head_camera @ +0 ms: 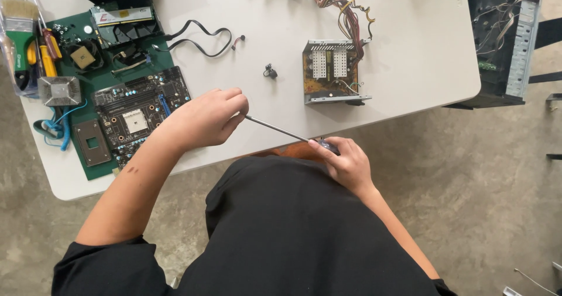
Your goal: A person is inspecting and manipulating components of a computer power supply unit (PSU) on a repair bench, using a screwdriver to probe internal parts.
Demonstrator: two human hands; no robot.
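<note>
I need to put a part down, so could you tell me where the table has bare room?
Bare patches: between the motherboard and the open power supply, around a small black part, and right of the supply. The left end, on the green mat, is crowded.

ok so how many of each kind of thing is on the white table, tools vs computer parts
Tools in hand: 1, the screwdriver, left hand on the shaft, right hand on the handle
Circuit boards: 1, motherboard
Power supplies: 1, opened
Heatsinks: 1
Total: 4

Glossy metal screwdriver shaft (275,128); matt plastic table (410,50).
</note>
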